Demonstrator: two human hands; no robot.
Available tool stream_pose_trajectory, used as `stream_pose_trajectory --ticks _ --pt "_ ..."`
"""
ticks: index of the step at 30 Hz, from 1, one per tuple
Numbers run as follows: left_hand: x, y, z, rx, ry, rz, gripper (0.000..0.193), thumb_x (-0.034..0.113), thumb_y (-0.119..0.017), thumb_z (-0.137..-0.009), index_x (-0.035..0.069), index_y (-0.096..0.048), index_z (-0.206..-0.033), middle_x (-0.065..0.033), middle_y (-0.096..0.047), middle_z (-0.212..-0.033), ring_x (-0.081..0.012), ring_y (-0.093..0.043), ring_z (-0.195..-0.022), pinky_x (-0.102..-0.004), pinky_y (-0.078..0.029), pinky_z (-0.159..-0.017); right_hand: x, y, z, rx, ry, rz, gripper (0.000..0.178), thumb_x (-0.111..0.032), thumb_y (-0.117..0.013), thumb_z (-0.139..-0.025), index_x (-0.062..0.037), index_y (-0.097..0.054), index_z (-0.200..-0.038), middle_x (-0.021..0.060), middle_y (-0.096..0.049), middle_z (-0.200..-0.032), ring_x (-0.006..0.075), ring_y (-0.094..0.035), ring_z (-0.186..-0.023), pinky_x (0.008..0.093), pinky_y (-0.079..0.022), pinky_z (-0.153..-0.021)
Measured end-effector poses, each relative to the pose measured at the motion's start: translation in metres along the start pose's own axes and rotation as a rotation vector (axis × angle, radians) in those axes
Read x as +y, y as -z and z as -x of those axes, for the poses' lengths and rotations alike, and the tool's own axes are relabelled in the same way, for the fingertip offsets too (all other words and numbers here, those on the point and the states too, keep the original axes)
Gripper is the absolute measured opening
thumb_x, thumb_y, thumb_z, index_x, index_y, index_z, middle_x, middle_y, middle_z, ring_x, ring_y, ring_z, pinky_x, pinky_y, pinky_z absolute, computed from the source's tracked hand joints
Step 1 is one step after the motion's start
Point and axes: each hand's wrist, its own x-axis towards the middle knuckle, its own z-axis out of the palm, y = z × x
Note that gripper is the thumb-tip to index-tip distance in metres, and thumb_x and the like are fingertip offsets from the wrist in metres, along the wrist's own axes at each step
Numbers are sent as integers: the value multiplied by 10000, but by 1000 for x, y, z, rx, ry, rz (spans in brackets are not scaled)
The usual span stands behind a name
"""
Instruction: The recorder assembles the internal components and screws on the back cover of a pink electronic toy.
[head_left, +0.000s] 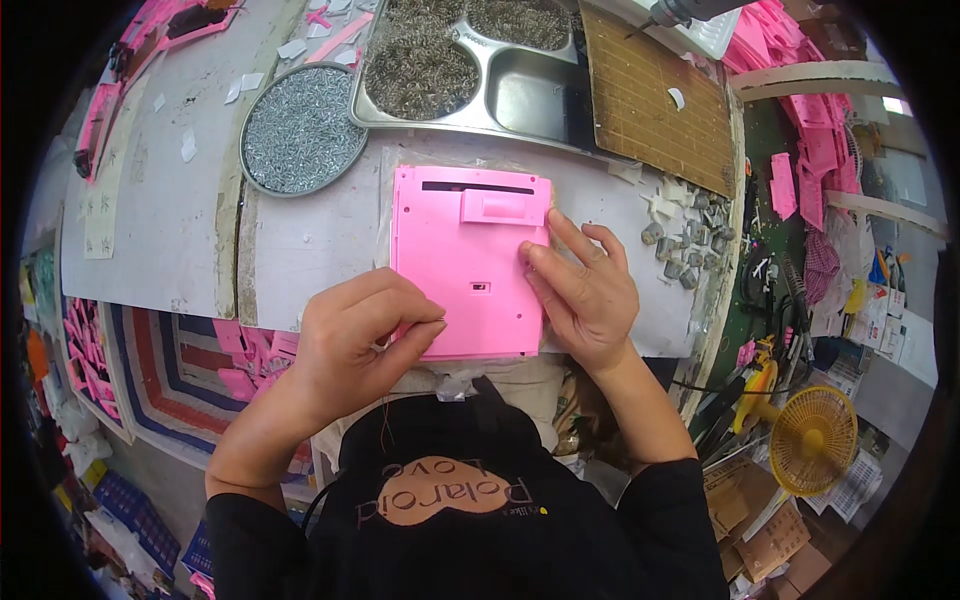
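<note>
A flat pink plastic housing [450,255] lies at the table's front edge, with a long dark slot, a raised block, a small window and several round holes. Over its lower left part, my left hand [365,335] pinches thumb and forefinger together; whatever is between the tips is too small to make out. My right hand [592,290] is at the housing's right edge, with one finger reaching to the edge near the raised block. Its thumb and another fingertip are pressed close together over the surface, and what they hold, if anything, is hidden.
A round dish of silver screws [303,130] stands at the back left. Beside it is a metal compartment tray [480,115] with small brownish parts. A brown board [655,95] and grey-and-white small parts [685,240] lie right. A yellow fan [813,440] stands lower right.
</note>
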Motion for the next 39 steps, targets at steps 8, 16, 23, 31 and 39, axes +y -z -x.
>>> stream_pose_trajectory --ticks 8,16,23,31,39 --pt "-9 9 11 29 0 16 136 -86 -766 -817 -5 -715 -914 -74 -686 -842 -89 -588 -631 -221 -423 -529 0 -2 -3 17 -233 -225 333 -67 -823 -811 -70 -759 -1137 87 -772 -1078 313 -641 -1145 419 -504 -884" --pt "-14 10 19 108 39 20 145 -37 -794 -805 38 -715 -902 -60 -678 -800 -137 -555 -589 -272 -415 -514 -3 1 -1 -16 -504 -380 411 -15 -824 -768 -57 -672 -1149 95 -655 -1141 241 -557 -1067 336 -479 -902" --pt "-6 8 17 83 78 71 149 -51 -774 -818 35 -705 -918 -51 -666 -813 -120 -555 -596 -263 -419 -519 40 48 -79 481 -355 -447 341 -12 -631 -959 11 -576 -1294 112 -592 -1241 186 -582 -1108 356 -496 -954" --pt "13 -12 -10 43 -161 42 151 -44 -771 -829 20 -713 -953 -71 -675 -833 -151 -598 -617 -265 -471 -547 53 87 -226 93 -150 -746 476 -193 -780 -867 36 -620 -1252 103 -699 -1054 197 -685 -948 362 -574 -857" --pt "21 -26 -31 -131 3 113 144 -10 -780 -827 29 -699 -939 -98 -695 -825 -242 -687 -676 -351 -544 -577 -34 72 -117 -93 -334 -1432 374 -314 -716 -917 -121 -525 -1173 -17 -577 -671 135 -525 -581 302 -410 -560"
